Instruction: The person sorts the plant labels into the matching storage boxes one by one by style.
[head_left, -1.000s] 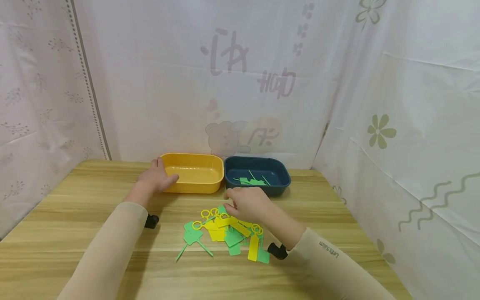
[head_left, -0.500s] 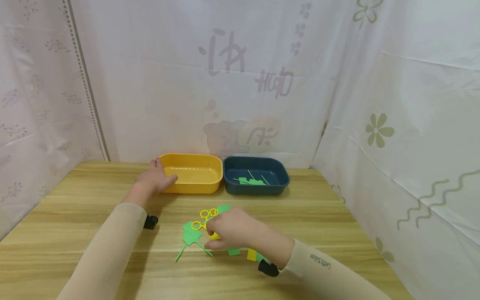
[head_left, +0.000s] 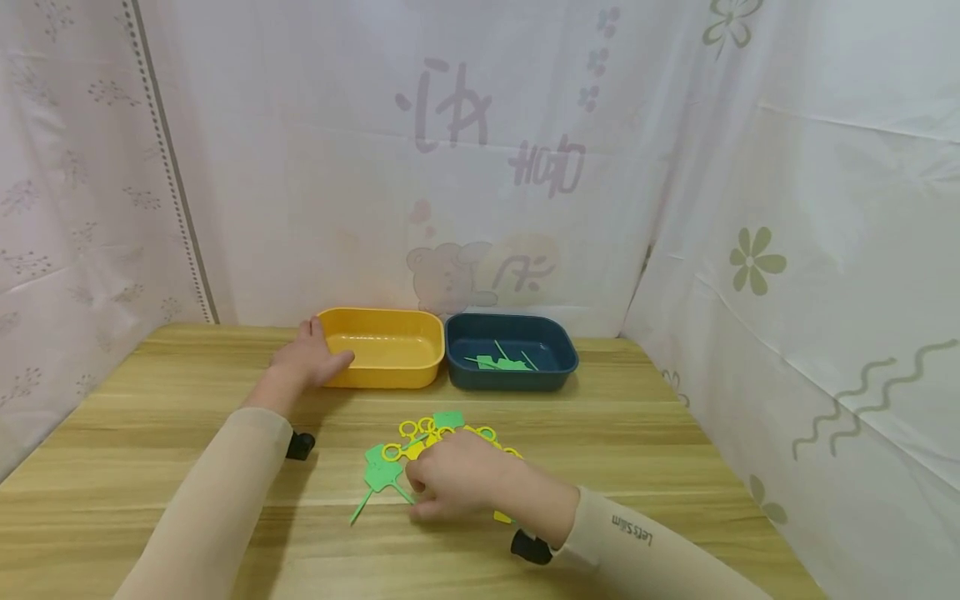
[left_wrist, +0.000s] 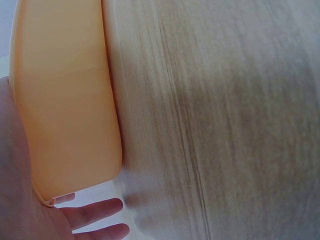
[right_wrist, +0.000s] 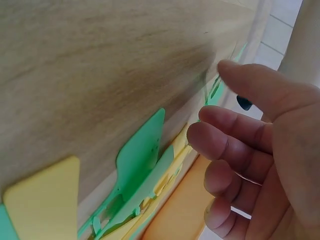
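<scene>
My left hand [head_left: 303,357] rests at the left end of a yellow plastic box [head_left: 382,379], the thumb lying over its rim. In the left wrist view, straight fingers [left_wrist: 95,211] reach past the corner of that box. Over a pile of flat plastic tags hovers my right hand [head_left: 468,475], fingers loosely bent and thumb apart, nothing between them. The pile mixes yellow tags with ring ends [head_left: 392,452] and green tags with thin tails [head_left: 384,473]. A green tag [right_wrist: 140,150] and a yellow tag [right_wrist: 47,195] show beside the fingers in the right wrist view. My right hand hides much of the pile.
A dark blue box [head_left: 513,382] stands right beside the yellow one, with several green tags [head_left: 506,364] inside. Both boxes are near the back of the wooden table [head_left: 637,433]. Patterned white curtains [head_left: 315,183] hang behind and at the sides.
My right hand has come down and nearer from in front of the blue box, over the tag pile, covering more of it. The left hand stays at the yellow box.
</scene>
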